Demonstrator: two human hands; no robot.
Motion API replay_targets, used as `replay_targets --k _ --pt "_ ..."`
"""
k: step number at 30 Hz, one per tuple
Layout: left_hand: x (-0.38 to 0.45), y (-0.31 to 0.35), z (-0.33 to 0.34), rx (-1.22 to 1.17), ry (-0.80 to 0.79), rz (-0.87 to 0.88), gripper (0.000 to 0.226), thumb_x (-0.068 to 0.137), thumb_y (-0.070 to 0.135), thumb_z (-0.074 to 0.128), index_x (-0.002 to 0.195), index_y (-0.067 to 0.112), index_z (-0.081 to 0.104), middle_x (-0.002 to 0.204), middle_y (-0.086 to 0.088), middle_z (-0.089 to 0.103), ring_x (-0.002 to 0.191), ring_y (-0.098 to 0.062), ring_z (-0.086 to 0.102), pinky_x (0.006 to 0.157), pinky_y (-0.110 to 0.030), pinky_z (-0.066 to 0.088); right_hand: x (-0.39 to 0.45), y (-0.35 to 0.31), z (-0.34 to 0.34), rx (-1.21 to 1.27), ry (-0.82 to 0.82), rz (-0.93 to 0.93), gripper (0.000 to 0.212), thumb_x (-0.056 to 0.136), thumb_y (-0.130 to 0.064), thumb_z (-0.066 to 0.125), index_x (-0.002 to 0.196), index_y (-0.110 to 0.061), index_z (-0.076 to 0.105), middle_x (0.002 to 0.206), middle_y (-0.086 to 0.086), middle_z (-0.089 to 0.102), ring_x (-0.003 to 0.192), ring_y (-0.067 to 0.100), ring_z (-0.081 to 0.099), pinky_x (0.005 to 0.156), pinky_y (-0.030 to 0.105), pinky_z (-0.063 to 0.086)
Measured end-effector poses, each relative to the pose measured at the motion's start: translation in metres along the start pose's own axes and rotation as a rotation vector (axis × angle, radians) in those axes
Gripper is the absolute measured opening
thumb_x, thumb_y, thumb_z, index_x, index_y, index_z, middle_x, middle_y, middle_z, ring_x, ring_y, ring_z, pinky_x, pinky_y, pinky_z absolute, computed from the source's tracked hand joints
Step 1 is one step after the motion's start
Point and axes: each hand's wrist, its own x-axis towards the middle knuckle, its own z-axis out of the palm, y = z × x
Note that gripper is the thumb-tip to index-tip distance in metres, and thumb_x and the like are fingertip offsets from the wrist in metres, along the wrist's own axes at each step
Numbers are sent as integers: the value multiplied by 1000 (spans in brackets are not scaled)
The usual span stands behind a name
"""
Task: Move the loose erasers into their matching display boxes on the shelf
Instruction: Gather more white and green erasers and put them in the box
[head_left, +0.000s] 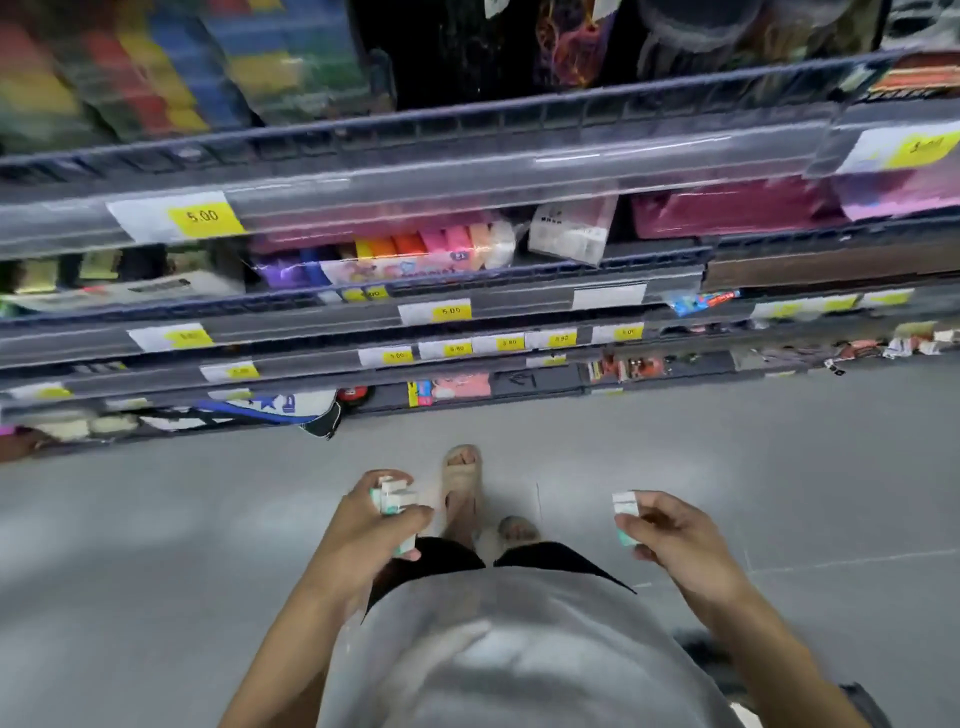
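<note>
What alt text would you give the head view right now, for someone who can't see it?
A person stands over a grey floor facing blurred stationery shelves, the left hand holding several small white erasers and the right hand pinching one eraser. Neither hand has reached the shelves yet.

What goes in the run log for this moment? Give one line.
left hand: holds several erasers | right hand: holds one eraser | both low, away from shelf | none boxed yet
</note>
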Motion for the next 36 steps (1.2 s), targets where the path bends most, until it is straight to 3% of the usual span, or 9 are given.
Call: replay_targets --k 4,11,15,21,26,30,36 --pt "-43 -45 -5 -121 112 -23 36 83 0 78 111 18 65 64 13 66 58 -3 64 53 -24 56 2 0 8 -134 -139 -43 18 88 -6 73 101 -18 74 92 3 75 73 6 69 64 23 55" --pt "-124 -117 -28 -396 350 -10 49 63 17 82 109 17 66 77 -5 64 63 -13 64 57 -29 57 -17 -24 84 -319 -455 -200 17 89 -2 70 98 -17 73 90 1 74 74 9 66 62 24 53" --pt "-159 -162 -44 -513 495 -10 59 55 28 86 109 20 65 71 6 69 61 -7 66 55 -29 58 -43 -33 151 -405 -624 -292 17 89 -4 70 102 -14 72 87 -1 74 72 8 65 64 28 52" --pt "-203 -234 -82 -722 619 -19 57 64 17 77 119 16 62 76 7 75 70 -6 73 55 -25 56 -91 -18 244 -532 -831 -379 20 87 -6 72 103 -20 74 95 3 75 78 7 67 65 25 54" --pt "-229 -287 -130 -834 699 -43 47 75 3 84 115 17 65 96 -14 69 73 -13 71 57 -27 58 -127 17 302 -624 -890 -386 19 88 -6 72 101 -20 75 94 3 75 77 7 67 62 24 54" --pt "-238 -313 -177 -790 738 -50 27 83 3 79 101 13 62 92 -9 64 71 -13 65 57 -25 58 -142 38 335 -687 -896 -365 18 89 -6 72 102 -18 74 94 2 76 78 7 67 63 25 54" --pt "-236 -317 -247 -871 795 -14 40 82 5 80 114 21 63 98 -8 63 70 -9 68 59 -24 57 -138 46 382 -771 -872 -335 19 89 -6 72 104 -17 73 92 2 77 75 8 67 61 23 54"
